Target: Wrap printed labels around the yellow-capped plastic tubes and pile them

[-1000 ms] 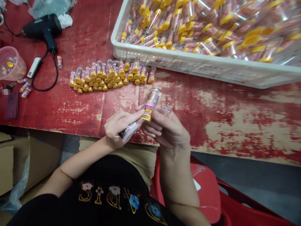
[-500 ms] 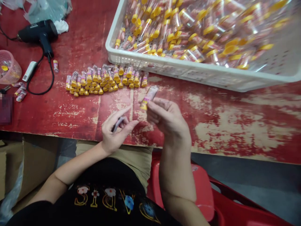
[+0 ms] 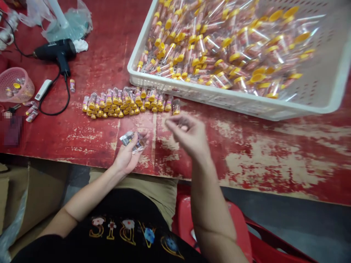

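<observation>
My left hand [image 3: 130,151] is closed on a small stack of printed plastic sleeves [image 3: 134,142], the thumb pressing on top of them. To its right, my right hand [image 3: 189,135] is held above the red table with thumb and fingers drawn together; nothing shows between them. Just beyond its fingers, a small yellow-capped tube [image 3: 176,107] in a clear sleeve stands at the right end of a cluster of similar sleeved tubes [image 3: 126,102].
Behind the cluster sits a white perforated crate [image 3: 214,94] full of yellow-capped tubes. A black heat gun [image 3: 56,53] with its cord lies at the left, near a pink basket [image 3: 27,87], a white box-like item [image 3: 43,90] and a lone tube [image 3: 72,85].
My right hand has let go of the sleeved tube, which now stands at the cluster's right end. My left hand has turned, exposing the stack of sleeves. The view has shifted slightly.
</observation>
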Demonstrator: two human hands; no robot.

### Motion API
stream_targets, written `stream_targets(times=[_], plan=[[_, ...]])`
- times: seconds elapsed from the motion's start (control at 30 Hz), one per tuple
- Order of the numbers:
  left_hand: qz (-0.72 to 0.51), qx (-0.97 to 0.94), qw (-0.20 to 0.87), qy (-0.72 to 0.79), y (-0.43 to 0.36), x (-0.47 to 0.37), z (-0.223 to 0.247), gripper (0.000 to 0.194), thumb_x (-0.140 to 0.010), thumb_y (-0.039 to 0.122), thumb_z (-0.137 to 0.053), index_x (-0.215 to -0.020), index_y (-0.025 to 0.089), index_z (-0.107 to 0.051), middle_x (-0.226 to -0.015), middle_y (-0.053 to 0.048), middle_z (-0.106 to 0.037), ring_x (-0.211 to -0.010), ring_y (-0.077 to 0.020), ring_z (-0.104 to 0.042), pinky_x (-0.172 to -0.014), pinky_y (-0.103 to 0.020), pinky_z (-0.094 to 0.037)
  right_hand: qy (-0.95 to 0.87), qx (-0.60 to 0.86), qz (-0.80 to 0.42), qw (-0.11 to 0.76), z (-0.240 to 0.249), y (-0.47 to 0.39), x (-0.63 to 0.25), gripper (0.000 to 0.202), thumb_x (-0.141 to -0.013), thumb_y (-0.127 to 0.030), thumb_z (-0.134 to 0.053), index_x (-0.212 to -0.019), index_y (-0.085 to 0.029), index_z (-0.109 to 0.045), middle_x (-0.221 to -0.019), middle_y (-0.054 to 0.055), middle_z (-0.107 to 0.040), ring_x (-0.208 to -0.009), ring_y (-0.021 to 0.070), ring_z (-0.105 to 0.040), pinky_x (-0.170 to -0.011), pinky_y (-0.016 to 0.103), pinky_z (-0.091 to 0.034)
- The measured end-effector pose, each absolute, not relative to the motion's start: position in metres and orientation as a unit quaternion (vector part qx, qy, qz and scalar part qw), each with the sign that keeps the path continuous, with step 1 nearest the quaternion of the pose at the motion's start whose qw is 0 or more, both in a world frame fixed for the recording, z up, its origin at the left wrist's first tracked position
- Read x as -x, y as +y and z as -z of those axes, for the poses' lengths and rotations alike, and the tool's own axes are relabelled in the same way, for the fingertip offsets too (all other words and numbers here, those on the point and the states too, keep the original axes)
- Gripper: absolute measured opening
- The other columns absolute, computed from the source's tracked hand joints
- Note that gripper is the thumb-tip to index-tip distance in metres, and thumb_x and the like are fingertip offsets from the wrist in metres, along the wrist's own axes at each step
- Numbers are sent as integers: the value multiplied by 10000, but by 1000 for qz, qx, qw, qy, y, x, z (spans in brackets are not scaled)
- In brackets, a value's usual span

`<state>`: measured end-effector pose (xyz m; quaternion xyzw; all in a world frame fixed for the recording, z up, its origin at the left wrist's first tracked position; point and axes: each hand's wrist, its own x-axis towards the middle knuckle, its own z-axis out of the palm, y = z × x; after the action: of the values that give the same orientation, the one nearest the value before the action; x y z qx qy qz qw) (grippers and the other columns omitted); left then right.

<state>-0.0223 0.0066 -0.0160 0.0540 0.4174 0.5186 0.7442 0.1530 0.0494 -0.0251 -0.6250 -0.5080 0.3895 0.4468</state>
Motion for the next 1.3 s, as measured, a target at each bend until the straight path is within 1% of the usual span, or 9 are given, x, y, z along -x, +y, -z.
stream_targets(times=[0.17,0.3,0.43,0.53,0.67,0.9,1.1,1.23,1.3], plan=[[-533,-54,731,422,13,13,11,207,-751,240,-810,-888,137,-694,-866,-38,-757,-895,-157,-719,-913,-314,-534,-421,546,-470,551,28,-3,-95,247,-737,-393,-782,-847,-195,-684,-812,8,-690,-698,114,-593,-704,258,-517],[-567,-69,667,478,7,11,9,341,-607,270,-899,-809,147,-654,-773,26,-718,-729,-104,-686,-832,-286,-540,-416,568,-451,548,32,1,-86,215,-803,-399,-728,-806,-193,-665,-659,-36,-587,-589,84,-490,-605,213,-448],[-576,-47,642,504,5,10,5,403,-567,314,-917,-730,141,-593,-672,60,-656,-598,-57,-607,-719,-229,-527,-419,541,-486,544,32,2,-88,353,-838,-525,-671,-749,-190,-608,-612,-44,-507,-557,81,-445,-568,214,-418],[-551,-15,655,517,8,12,3,390,-590,314,-911,-732,144,-589,-670,47,-648,-587,-68,-592,-632,-209,-504,-409,506,-534,540,30,-7,-95,388,-876,-584,-594,-1000,-218,-624,-790,-9,-587,-654,105,-537,-656,246,-500],[-533,-14,675,510,9,19,4,382,-623,344,-895,-767,152,-597,-708,37,-658,-617,-78,-611,-605,-205,-498,-462,521,-461,550,23,-30,-107,429,-879,-437,-654,-1259,-252,-577,-1111,68,-607,-962,162,-612,-896,326,-539],[-502,-41,714,486,6,21,3,382,-636,386,-883,-789,157,-618,-702,37,-674,-599,-84,-632,-698,-253,-564,-573,539,-285,547,14,-46,-111,236,-827,-256,-729,-1060,-248,-695,-1002,72,-693,-927,206,-663,-840,372,-570],[-482,-120,736,460,-4,20,-3,475,-542,447,-916,-790,154,-635,-728,18,-698,-660,-129,-680,-745,-306,-592,-607,553,-177,542,8,-49,-113,393,-822,-197,-731,-1200,-304,-707,-1018,77,-674,-938,213,-657,-825,369,-577],[-501,-167,717,455,-7,23,-5,451,-562,377,-922,-856,163,-655,-801,18,-719,-705,-121,-692,-757,-301,-597,-621,510,-314,505,7,-58,-117,507,-942,-187,-544,-1434,-310,-524,-1290,109,-588,-1230,239,-569,-1043,451,-511],[-499,-188,712,457,-7,25,-5,445,-572,383,-916,-864,165,-660,-805,12,-721,-696,-121,-686,-739,-298,-596,-612,478,-389,496,7,-61,-119,524,-942,-183,-546,-1446,-318,-507,-1335,102,-576,-1246,237,-567,-1052,450,-514]])
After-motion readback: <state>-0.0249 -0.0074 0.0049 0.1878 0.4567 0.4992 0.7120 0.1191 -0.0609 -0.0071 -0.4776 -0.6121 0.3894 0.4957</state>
